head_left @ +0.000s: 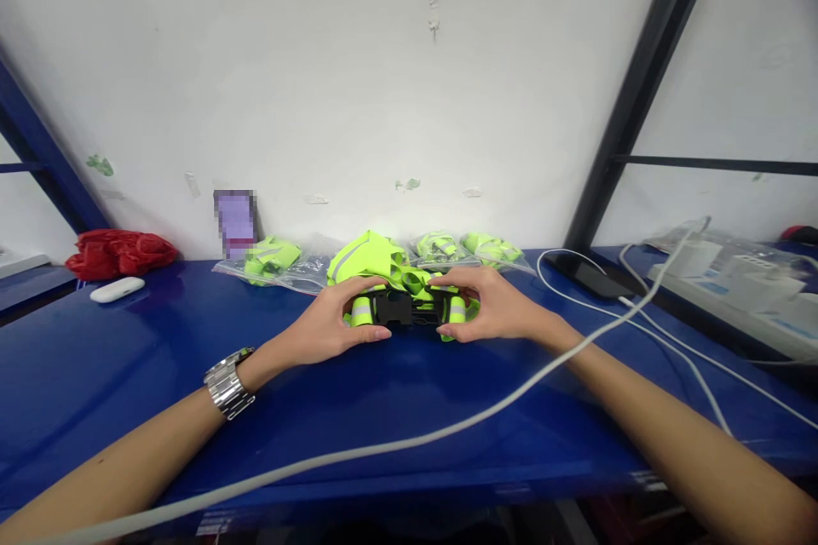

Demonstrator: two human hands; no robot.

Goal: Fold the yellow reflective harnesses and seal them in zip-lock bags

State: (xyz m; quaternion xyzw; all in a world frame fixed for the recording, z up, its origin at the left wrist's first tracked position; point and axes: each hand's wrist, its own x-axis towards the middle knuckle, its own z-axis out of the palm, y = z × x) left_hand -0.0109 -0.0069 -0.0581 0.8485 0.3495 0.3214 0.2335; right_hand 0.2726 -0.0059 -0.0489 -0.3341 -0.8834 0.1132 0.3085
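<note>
A black plastic buckle [394,307] on bright yellow-green reflective webbing lies low over the blue table, between both hands. Its left end, with the strap looped through, is pinched between thumb and fingers of my left hand [329,324]. My right hand [489,306] grips the right end the same way. Dark prongs show between the two ends; whether they are fully joined is too small to tell. Just behind the buckle sits a folded yellow-green strap bundle [371,258] with grey reflective stripes.
Clear bags with yellow-green straps [273,255] line the wall. At left lie a red bag [121,253] and a white case [118,289]. A phone [591,275] with cables is at right. One white cable [409,443] crosses in front, over the right forearm.
</note>
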